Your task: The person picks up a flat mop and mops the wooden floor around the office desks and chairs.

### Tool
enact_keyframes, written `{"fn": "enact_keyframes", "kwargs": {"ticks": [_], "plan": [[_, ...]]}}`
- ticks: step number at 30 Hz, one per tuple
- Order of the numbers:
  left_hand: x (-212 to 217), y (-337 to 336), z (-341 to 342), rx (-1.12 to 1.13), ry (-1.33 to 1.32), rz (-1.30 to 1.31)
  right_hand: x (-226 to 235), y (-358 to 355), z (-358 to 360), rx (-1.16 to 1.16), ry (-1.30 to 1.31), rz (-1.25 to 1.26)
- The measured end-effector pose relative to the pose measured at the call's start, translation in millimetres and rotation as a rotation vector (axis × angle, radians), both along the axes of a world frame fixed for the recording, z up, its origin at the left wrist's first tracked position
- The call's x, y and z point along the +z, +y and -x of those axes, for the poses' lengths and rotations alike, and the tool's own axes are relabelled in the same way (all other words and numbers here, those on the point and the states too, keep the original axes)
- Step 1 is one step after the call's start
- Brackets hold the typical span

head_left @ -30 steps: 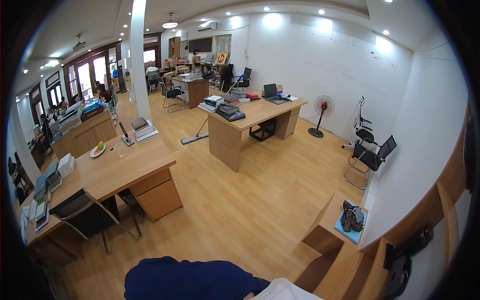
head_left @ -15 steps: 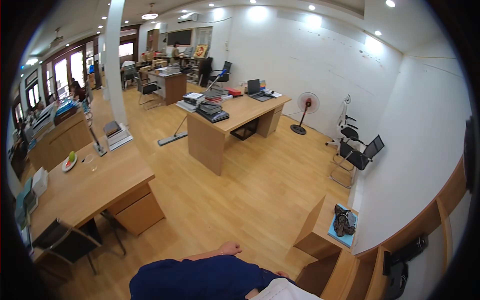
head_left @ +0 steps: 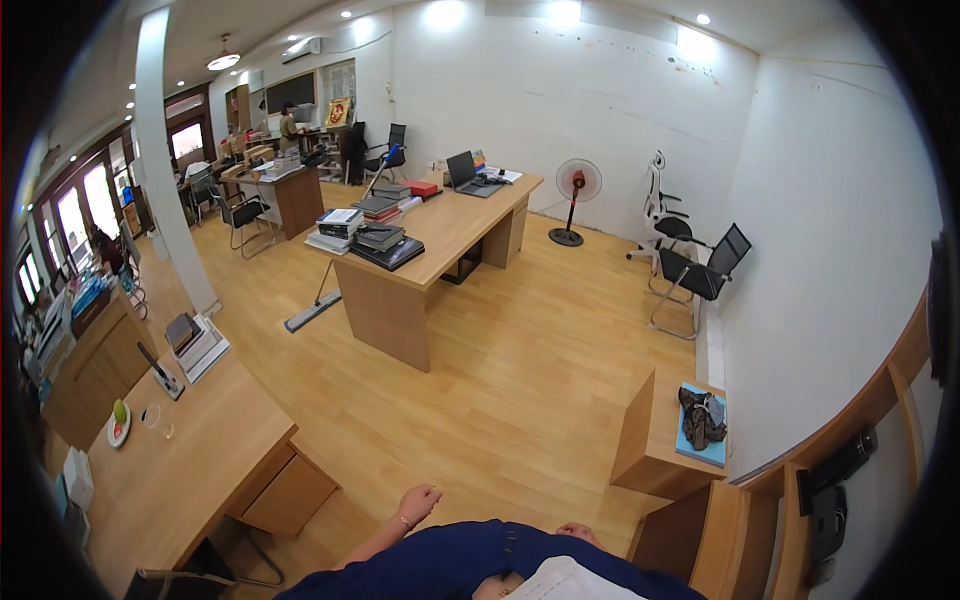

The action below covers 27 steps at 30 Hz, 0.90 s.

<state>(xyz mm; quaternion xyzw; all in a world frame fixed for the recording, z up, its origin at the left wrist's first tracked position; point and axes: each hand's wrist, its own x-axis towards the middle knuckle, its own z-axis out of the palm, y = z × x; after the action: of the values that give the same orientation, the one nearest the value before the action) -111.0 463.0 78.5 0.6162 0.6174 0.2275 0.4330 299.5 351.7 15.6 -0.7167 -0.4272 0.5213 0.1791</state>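
Note:
My left hand (head_left: 419, 503), with a thin bracelet at the wrist, hangs in front of my dark blue top over the wooden floor. Its fingers are loosely curled, and nothing shows in them. My right hand (head_left: 578, 534) shows only in part above the top's edge; its fingers are too small and covered to read. Both hands are apart from the furniture. Closest to the left hand is the desk with a drawer cabinet (head_left: 290, 490); to the right of my right hand stands a low wooden cabinet (head_left: 632, 455). A white cloth-like piece (head_left: 570, 582) covers the lower middle edge.
Ahead stands a wooden desk (head_left: 455, 245) with a laptop (head_left: 468, 172) and book stacks. A flat mop (head_left: 313, 312) leans at its left end. Beyond are a standing fan (head_left: 578, 190) and black chairs (head_left: 708, 270). Shelving (head_left: 765, 520) runs along my right.
My view has turned to the right, so the desks and pillar sit further left. My left hand shows lower and further left; more of my right hand has come into view.

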Motion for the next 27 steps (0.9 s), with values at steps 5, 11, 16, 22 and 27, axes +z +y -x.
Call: {"fn": "enact_keyframes", "kwargs": {"ticks": [5,11,16,22,27], "plan": [[17.4,38.5,-3.9,0.134,-0.258,0.053,14.9,52.4,-11.4,-0.038,-0.179,0.159],[36.3,102.9,11.8,0.211,-0.285,0.094,-3.2,128.8,-0.3,-0.020,-0.140,0.238],[44.9,193.2,18.9,0.295,-0.356,0.100,-31.6,213.7,-7.0,0.001,-0.092,0.193],[80.5,266.9,-15.7,0.283,-0.314,0.007,-38.6,332.0,-14.7,0.067,-0.094,0.232],[71.1,297.9,-20.3,0.306,-0.327,-0.024,-35.3,425.1,3.8,0.228,-0.119,0.137]]}}
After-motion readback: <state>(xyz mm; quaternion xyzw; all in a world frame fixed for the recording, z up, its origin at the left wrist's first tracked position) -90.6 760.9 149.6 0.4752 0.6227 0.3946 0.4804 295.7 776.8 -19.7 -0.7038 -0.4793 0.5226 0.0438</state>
